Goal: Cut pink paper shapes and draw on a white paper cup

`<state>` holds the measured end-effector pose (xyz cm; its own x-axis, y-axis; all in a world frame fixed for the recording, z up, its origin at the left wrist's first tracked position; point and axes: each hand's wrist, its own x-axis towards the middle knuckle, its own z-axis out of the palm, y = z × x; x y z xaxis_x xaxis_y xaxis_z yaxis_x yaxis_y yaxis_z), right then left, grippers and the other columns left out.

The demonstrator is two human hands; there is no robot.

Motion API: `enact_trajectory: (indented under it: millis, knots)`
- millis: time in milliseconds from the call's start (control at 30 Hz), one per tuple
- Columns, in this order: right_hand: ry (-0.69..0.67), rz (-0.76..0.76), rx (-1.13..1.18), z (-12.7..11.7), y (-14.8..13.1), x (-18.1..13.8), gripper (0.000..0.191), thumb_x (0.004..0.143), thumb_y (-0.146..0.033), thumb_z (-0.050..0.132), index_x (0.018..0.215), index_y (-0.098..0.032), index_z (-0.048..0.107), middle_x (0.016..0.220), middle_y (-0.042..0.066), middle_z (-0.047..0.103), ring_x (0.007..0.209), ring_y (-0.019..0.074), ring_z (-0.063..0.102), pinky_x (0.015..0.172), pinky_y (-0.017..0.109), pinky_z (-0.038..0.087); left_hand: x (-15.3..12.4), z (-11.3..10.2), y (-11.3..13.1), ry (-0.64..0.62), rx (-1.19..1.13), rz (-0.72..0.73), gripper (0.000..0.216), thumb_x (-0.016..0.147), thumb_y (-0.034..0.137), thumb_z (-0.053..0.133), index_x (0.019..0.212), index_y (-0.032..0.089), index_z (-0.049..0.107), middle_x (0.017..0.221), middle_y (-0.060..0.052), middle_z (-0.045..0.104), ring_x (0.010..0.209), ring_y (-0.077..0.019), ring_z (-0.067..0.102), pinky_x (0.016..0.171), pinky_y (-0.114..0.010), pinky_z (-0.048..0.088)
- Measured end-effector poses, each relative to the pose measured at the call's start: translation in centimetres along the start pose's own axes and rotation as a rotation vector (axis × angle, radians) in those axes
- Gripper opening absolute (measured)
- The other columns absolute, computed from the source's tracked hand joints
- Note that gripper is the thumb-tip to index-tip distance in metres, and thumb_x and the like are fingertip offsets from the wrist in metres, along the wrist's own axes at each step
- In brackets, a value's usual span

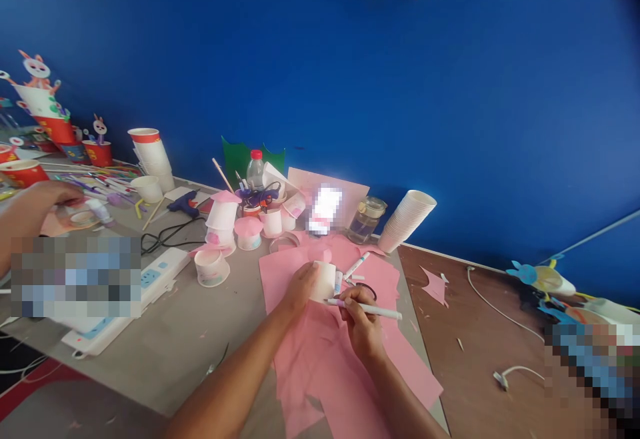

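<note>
My left hand [299,287] grips a small white paper cup [325,280] that lies on its side on pink paper sheets [320,366]. My right hand [361,319] is closed around a white marker pen [373,308], whose tip touches the cup's side. A second marker [356,266] lies on the pink paper just beyond the cup, beside a dark ring-shaped object [369,288].
Decorated cups [223,226], a water bottle [255,170], a glass jar [367,219], a stack of white cups [406,220], a glue gun [184,204] and a power strip [150,278] crowd the grey table. Another person's hand [37,202] rests at left. Cables [493,309] cross the brown table at right.
</note>
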<state>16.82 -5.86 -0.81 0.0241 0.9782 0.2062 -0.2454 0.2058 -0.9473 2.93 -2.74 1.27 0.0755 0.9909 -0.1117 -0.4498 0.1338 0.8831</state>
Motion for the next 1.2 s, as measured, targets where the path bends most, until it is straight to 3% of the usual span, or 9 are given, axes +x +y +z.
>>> enact_trajectory:
  millis: [233,400,1200]
  knots:
    - [0.003,-0.004,-0.076,0.13,-0.08,-0.01,0.017,0.078,-0.031,0.061,0.063,-0.022,0.059,0.052,-0.005,0.045,0.05,0.0126,0.039,0.052,0.027,0.034,-0.12,0.14,0.28,0.0,-0.021,-0.025,0.046,0.074,0.057,0.066,0.086,0.013,0.069,0.077,-0.009,0.071,0.064,-0.0199,0.062,0.054,-0.03,0.047]
    - [0.074,0.055,0.107,0.37,-0.6,0.22,0.019,0.076,-0.031,0.062,0.06,-0.022,0.057,0.049,-0.006,0.043,0.048,0.0116,0.037,0.054,0.028,0.037,0.16,-0.11,-0.08,0.019,0.003,-0.018,0.048,0.074,0.057,0.065,0.089,0.012,0.068,0.079,-0.009,0.07,0.066,-0.02,0.062,0.055,-0.03,0.049]
    - [-0.043,0.072,-0.003,0.05,0.09,-0.16,0.016,0.077,-0.032,0.064,0.065,-0.022,0.06,0.053,-0.005,0.045,0.05,0.0126,0.037,0.05,0.027,0.029,-0.05,0.09,0.04,0.01,-0.019,-0.012,0.04,0.076,0.053,0.066,0.084,0.014,0.069,0.077,-0.009,0.071,0.063,-0.0199,0.062,0.055,-0.029,0.046]
